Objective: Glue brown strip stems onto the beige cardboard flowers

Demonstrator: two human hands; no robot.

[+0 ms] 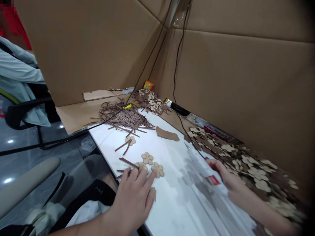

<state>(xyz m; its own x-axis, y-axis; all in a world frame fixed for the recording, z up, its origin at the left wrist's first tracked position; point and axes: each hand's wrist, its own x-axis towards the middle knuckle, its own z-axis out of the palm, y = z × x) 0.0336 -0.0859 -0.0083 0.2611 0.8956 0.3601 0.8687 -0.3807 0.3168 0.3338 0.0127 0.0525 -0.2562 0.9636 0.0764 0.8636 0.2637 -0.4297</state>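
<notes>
My left hand lies over the white tabletop with its fingers stretched out. Its index fingertip touches a beige five-petal flower piece. Another flower piece lies just beyond the fingers, and a third is partly hidden under them. Short brown strips stick out by the fingertips, and a small tan scrap shows beside the thumb. My right hand is closed around a white glue gun with a thin metal tip and a red patch. The tip points away over the table, apart from the flowers.
A heap of brown strips lies at the far left. Flower pieces pile up in the back corner and along the right side. Cardboard walls enclose the table. A black cable hangs down towards the glue gun. An armrest stands at left.
</notes>
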